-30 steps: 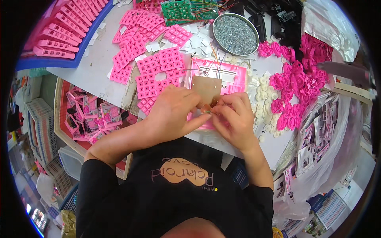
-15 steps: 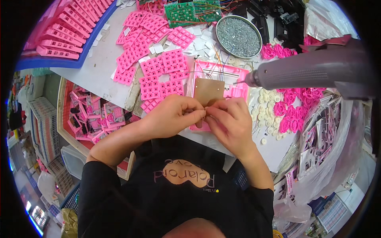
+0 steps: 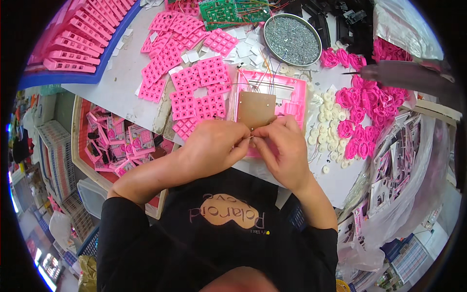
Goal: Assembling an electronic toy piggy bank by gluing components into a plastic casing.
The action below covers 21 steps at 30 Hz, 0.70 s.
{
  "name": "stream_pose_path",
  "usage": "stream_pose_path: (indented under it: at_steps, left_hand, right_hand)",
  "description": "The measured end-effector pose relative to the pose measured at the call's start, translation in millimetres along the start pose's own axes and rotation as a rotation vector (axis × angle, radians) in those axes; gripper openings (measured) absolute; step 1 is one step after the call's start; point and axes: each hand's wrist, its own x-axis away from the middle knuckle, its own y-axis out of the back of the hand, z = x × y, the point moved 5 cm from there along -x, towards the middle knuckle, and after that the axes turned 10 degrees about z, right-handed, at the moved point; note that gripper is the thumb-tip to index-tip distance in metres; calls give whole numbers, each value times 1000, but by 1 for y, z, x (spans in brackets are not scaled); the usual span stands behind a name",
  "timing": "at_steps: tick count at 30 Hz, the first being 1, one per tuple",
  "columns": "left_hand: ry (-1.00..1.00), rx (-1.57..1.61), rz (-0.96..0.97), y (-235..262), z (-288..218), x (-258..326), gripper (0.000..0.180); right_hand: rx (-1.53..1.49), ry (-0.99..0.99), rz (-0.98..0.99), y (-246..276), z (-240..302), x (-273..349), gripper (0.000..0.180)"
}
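The white worktable (image 3: 121, 73) carries everything; its near edge lies just in front of the person. At the far left corner stands a blue tray (image 3: 73, 78) with long pink parts. In the middle, near the near edge, lies a pink plastic housing (image 3: 292, 92) with a brown circuit board (image 3: 256, 109) resting in it, thin wires running away from the board's far side. Left of it lie pink keypad mats (image 3: 199, 92); at the far edge sits a round metal dish of screws (image 3: 292, 33). Pink rings (image 3: 362, 104) are heaped toward the right edge. The left hand (image 3: 214, 146) and the right hand (image 3: 284, 148) meet at the board's near edge — fingertips pinched together on something too small to tell, perhaps a wire.
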Motion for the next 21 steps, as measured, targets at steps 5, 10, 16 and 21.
stream_pose_path:
  at_steps: [5,10,16,21]
  left_hand:
    - [24,96,18,1,1,-3,12]
    - [108,217,51,25,-2,-6,11]
    - [40,161,28,20,-1,-7,12]
    - [162,392,116,15,6,-5,7]
  right_hand:
    - [-5,38,13,2,1,-1,14]
    - [-60,-14,37,4,-1,-3,13]
    - [-65,-18,39,4,-1,-4,13]
    - [-16,-3,6,6,0,-4,17]
